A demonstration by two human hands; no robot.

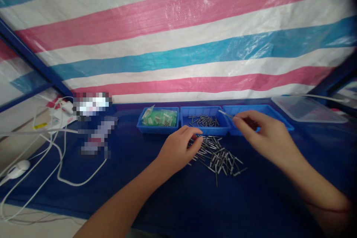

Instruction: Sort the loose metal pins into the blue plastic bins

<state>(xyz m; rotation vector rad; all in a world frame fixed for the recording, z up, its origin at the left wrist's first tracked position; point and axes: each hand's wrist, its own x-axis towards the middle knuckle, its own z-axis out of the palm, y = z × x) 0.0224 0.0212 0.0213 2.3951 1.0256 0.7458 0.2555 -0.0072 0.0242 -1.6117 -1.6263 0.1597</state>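
My right hand (259, 132) pinches a blind rivet (224, 113) between thumb and fingers, its pale end pointing left over the divide between the middle and right blue bins. The other fingers curl inward, and their inner side is partly hidden. My left hand (181, 145) rests at the left end of a loose pile of metal blind rivets (223, 160), thumb and index finger apart with no rivet visible between them. Several similar rivets (206, 121) lie in the middle blue bin (200, 110). My right hand partly covers the right blue bin (267, 111).
Left of these, another blue bin (142, 128) holds green plastic packets (158, 117). A translucent lid (306, 109) lies at the back right. White cables (63, 163) and a power strip (63, 117) occupy the left side. Striped sheeting (178, 52) hangs behind the blue table (125, 171).
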